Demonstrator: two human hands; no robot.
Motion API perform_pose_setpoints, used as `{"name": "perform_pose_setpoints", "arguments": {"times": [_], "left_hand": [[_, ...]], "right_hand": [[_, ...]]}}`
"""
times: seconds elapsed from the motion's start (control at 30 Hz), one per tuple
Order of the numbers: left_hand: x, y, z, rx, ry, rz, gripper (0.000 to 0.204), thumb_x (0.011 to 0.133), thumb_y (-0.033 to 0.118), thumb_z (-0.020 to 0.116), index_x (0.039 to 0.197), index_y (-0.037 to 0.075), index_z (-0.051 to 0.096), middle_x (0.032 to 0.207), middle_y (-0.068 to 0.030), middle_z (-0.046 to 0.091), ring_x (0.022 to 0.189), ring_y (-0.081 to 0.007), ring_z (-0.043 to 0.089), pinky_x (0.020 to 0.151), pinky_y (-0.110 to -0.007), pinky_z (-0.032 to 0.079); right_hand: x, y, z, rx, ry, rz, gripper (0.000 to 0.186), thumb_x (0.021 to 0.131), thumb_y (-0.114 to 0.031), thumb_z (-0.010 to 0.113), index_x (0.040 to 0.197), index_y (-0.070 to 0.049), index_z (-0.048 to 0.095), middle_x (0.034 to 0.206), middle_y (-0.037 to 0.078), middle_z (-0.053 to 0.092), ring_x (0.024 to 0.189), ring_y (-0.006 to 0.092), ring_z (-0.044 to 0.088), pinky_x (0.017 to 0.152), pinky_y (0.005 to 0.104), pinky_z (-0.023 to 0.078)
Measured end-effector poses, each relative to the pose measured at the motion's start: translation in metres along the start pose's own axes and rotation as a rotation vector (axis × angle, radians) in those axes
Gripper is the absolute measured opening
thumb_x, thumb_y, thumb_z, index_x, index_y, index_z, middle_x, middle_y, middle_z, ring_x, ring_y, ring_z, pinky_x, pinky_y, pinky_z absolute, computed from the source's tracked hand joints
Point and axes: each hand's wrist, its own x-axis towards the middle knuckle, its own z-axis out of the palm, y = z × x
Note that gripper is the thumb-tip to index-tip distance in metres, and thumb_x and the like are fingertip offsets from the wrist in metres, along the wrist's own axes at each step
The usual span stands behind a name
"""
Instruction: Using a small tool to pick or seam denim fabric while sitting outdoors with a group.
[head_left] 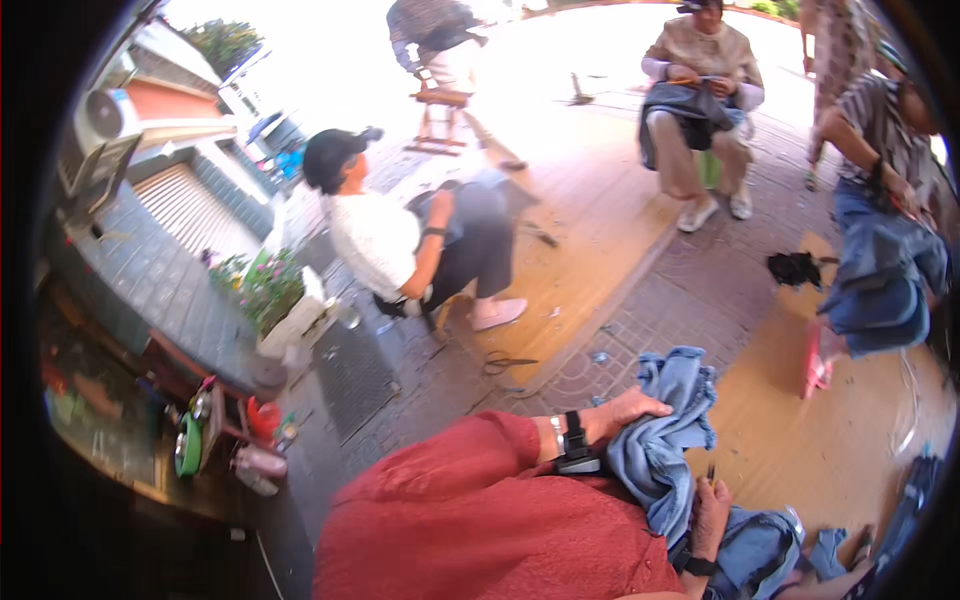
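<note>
A light blue denim garment (660,450) with a frayed edge is bunched up in front of me, over my lap. My left hand (632,408) grips its upper part, thumb pressed on the cloth. Lower down, beside the hanging folds, my right hand (712,515) is closed around a small tool (711,474) with a dark, narrow tip pointing up; its exact kind is too small to tell. More blue denim (755,545) lies below and right of that hand.
Scissors (510,362) lie on the tan board (590,270) ahead. Seated people with denim are ahead left, far ahead and at the right. A black bundle (795,268) rests on the ground at right. Left stand a grey mat (355,375) and flowers (265,290).
</note>
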Motion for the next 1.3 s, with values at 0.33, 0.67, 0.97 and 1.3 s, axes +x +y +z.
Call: {"name": "perform_pose_setpoints", "arguments": {"times": [0.33, 0.67, 0.97, 1.3], "left_hand": [[0.004, 0.015, 0.015, -0.08, 0.04, -0.317, 0.045, 0.079, 0.035, 0.05, 0.103, -0.002, 0.056, 0.095, -0.0177, 0.062, 0.082, -0.0315, 0.062, 0.076, -0.044, 0.05], [0.004, -0.002, 0.015, -0.054, -0.037, -0.284, 0.044, 0.079, 0.037, 0.05, 0.1, 0.0, 0.057, 0.09, -0.0156, 0.063, 0.079, -0.0304, 0.061, 0.073, -0.043, 0.05], [0.013, -0.003, -0.015, -0.103, -0.058, -0.311, 0.042, 0.081, 0.037, 0.048, 0.103, 0.002, 0.058, 0.096, -0.0169, 0.063, 0.084, -0.0321, 0.061, 0.078, -0.046, 0.048], [0.014, -0.002, 0.005, -0.039, -0.012, -0.251, 0.04, 0.078, 0.031, 0.055, 0.106, 0.001, 0.054, 0.093, -0.0142, 0.062, 0.079, -0.0281, 0.062, 0.072, -0.04, 0.052]], "right_hand": [[0.001, -0.005, 0.004, -0.096, 0.069, -0.064, 0.028, 0.083, -0.031, 0.055, 0.085, -0.003, 0.054, 0.059, -0.001, 0.046, 0.047, 0.0077, 0.044, 0.039, 0.0255, 0.034], [-0.004, 0.012, -0.005, -0.051, 0.086, -0.033, 0.025, 0.083, -0.029, 0.056, 0.08, -0.004, 0.052, 0.057, -0.001, 0.045, 0.044, 0.0077, 0.042, 0.037, 0.0249, 0.031], [-0.01, 0.003, 0.002, -0.02, 0.035, -0.039, 0.024, 0.084, -0.03, 0.055, 0.081, -0.007, 0.051, 0.054, -0.003, 0.042, 0.039, 0.0087, 0.039, 0.034, 0.0252, 0.028], [-0.006, 0.002, -0.006, -0.029, 0.096, -0.004, 0.026, 0.082, -0.03, 0.056, 0.083, -0.004, 0.055, 0.059, -0.001, 0.047, 0.047, 0.009, 0.043, 0.04, 0.0259, 0.033]]}}
